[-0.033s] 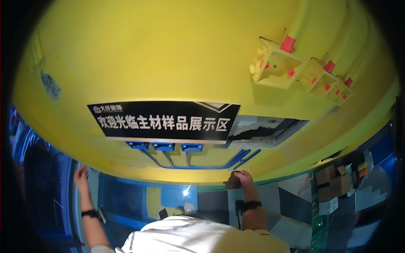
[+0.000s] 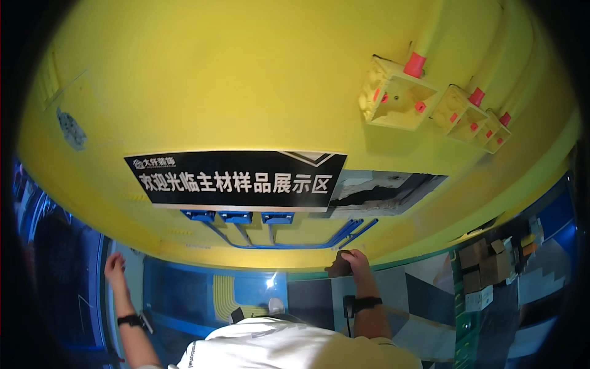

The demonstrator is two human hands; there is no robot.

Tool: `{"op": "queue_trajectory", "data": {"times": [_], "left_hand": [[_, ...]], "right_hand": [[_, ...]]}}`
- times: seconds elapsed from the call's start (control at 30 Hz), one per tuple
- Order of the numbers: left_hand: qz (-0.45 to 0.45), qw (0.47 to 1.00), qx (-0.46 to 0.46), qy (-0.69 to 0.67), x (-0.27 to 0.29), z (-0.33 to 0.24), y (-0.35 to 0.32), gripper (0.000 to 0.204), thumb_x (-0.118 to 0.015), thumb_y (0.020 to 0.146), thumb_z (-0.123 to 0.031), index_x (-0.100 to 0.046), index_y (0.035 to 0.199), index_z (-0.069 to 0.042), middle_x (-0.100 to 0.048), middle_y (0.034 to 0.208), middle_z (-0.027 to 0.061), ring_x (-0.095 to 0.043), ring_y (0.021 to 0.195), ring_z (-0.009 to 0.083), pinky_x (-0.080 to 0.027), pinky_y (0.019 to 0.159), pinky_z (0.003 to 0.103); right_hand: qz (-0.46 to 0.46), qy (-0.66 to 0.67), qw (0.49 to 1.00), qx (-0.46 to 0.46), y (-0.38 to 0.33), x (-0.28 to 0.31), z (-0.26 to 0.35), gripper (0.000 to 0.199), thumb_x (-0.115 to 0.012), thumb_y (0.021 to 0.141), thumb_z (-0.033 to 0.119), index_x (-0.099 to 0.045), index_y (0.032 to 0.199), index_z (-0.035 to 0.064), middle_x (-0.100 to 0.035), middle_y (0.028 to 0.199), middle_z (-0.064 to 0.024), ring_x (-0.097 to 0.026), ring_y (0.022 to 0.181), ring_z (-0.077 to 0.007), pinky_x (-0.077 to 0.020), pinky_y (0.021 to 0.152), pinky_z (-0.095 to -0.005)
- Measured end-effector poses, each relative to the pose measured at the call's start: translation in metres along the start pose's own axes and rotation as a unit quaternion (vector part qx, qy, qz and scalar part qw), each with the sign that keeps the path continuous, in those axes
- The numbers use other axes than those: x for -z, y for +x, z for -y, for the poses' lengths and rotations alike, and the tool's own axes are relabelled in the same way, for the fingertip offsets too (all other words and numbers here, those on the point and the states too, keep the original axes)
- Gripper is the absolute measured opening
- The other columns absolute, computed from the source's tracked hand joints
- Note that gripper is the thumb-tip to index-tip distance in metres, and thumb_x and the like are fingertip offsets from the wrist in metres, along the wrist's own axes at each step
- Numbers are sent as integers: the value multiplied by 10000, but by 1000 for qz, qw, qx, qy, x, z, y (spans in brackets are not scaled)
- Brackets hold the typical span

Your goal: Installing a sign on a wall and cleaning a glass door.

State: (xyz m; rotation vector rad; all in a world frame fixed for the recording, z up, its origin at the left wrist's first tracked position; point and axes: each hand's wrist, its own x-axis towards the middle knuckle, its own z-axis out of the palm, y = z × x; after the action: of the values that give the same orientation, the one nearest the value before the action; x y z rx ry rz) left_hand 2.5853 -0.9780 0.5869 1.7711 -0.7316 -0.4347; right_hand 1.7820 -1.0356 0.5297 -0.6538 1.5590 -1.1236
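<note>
Wall (image 2: 246, 80): yellow surface filling most of my view, bent by the lens, with a blue band below it.
Sign (image 2: 236, 179): long black panel with white lettering, flat on the yellow wall, with a rough grey patch (image 2: 387, 187) just to its right.
Junction boxes (image 2: 399, 95): a row of open yellow boxes with red fittings, upper right, well apart from both hands.
Blue boxes (image 2: 236, 216): three in a row directly under the sign, with blue conduit (image 2: 295, 245) running from them towards the right hand.
Change: none that I can make out against the other frame. Both hands sit where they were and the dark object has not shifted, so I judge the work at the wall's lower edge to be in mid-hold.
Right hand (image 2: 355, 261): forearm raised straight up, black wristband below it, fingers clenched over a small dark object (image 2: 338, 265) pressed at the lower edge of the yellow wall, near the end of the conduit. I cannot tell what the object is.
Left hand (image 2: 114, 265): raised far out to the left near the blue band, wrist banded too. I cannot tell whether its fingers are released or gripping anything.
</note>
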Motion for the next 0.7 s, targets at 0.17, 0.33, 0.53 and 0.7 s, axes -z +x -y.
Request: {"op": "queue_trajectory", "data": {"times": [0.17,0.33,0.53,0.7], "left_hand": [[-98,995,-22,-21,76,17,-26,184,-578,985,-129,-701,1116,-89,-692,983,-3,-617,837,92,-462,735,251],[-169,984,-48,-40,74,16,-40,183,-536,1002,-112,-690,1095,-78,-679,983,2,-592,811,92,-447,727,245],[-127,989,-60,-46,55,32,-55,183,-523,1013,-111,-689,1083,-76,-682,1013,13,-589,807,89,-437,709,228],[-188,978,-17,-91,64,46,-56,186,-523,1019,-117,-686,1094,-71,-680,1023,16,-585,798,88,-442,713,234]], "right_hand": [[-160,-33,914,370,-43,-10,130,266,-759,885,74,-676,1127,3,-643,1024,-57,-599,953,-155,-481,866,-303],[-314,-156,648,676,-102,-62,310,331,-771,855,16,-680,1174,26,-558,1113,-118,-572,1048,-253,-498,902,-344],[-315,-201,551,746,-89,-130,358,406,-809,772,-22,-718,1159,64,-561,1081,-115,-562,966,-290,-520,803,-363],[-362,-233,478,766,-74,-135,350,388,-859,741,-5,-730,1103,52,-554,1034,-103,-563,915,-280,-517,804,-345]]}}
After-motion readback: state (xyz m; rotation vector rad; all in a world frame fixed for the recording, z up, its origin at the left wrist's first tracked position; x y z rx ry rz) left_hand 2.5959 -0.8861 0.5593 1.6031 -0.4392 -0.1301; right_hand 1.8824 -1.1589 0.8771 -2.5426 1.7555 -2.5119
